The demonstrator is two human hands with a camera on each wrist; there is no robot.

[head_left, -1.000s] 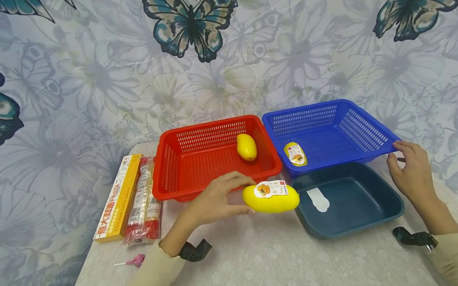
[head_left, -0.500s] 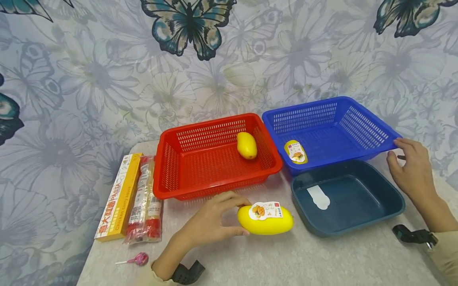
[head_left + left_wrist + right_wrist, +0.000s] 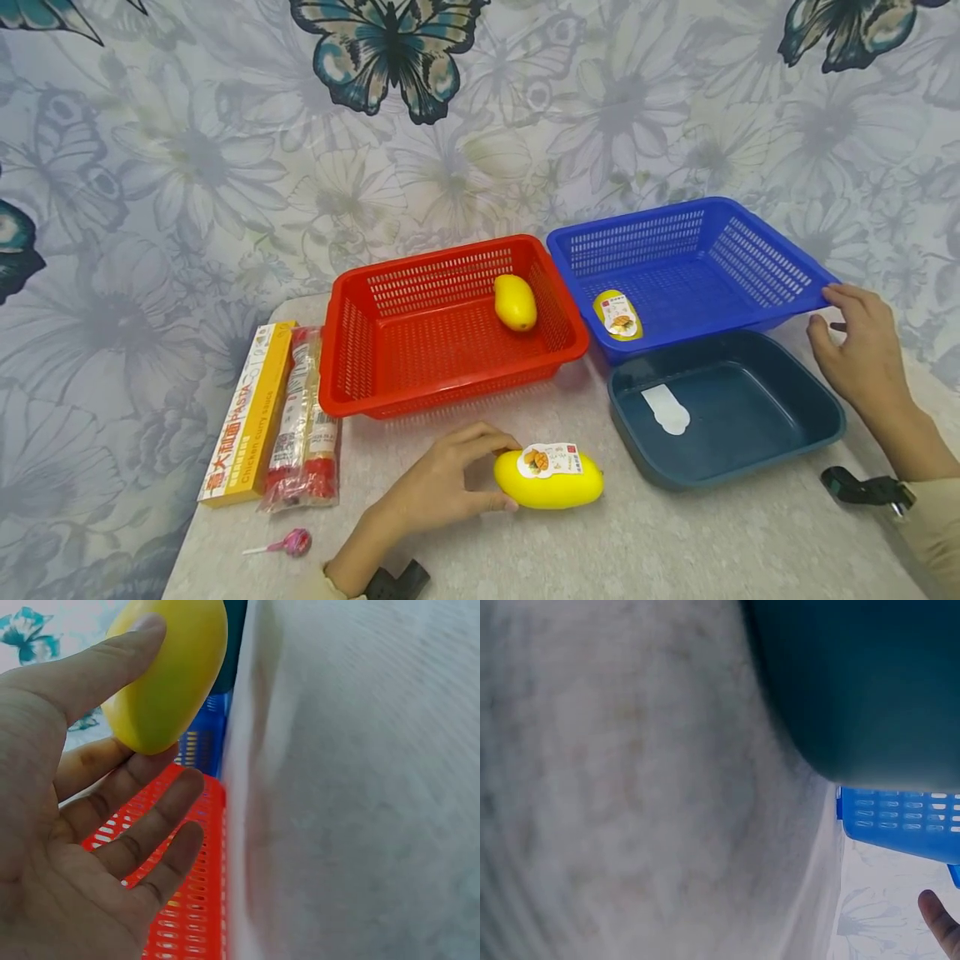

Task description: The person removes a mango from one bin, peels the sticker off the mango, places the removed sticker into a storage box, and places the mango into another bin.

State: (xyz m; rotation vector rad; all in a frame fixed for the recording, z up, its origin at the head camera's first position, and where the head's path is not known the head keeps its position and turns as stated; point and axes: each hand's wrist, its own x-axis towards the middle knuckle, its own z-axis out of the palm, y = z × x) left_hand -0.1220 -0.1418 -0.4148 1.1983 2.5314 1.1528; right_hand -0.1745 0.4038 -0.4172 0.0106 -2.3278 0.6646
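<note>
Between thumb and fingers, my left hand (image 3: 442,483) pinches the left end of a yellow mango (image 3: 549,487) with a white picture label. The mango is low over the table in front of the red basket; whether it touches the cloth I cannot tell. In the left wrist view the thumb lies along the mango (image 3: 169,682), the lower fingers spread off it. My right hand (image 3: 862,354) rests its fingertips on the right corner of the blue basket (image 3: 750,319), thumb apart from the rim. Another mango (image 3: 515,303) lies in the red basket (image 3: 450,390), and a labelled mango (image 3: 618,316) in the blue one.
A dark teal basin (image 3: 720,475) stands before the blue basket, a white label-shaped patch (image 3: 666,410) on its floor. At left lie a yellow pasta box (image 3: 247,417), a clear red-ended noodle pack (image 3: 303,425) and a lollipop (image 3: 288,543). The patterned wall (image 3: 225,167) rises behind.
My left hand has drawn the mango back toward me and slightly left, from beside the basin's rim down nearer the table. The right hand stays at the blue basket's corner.
</note>
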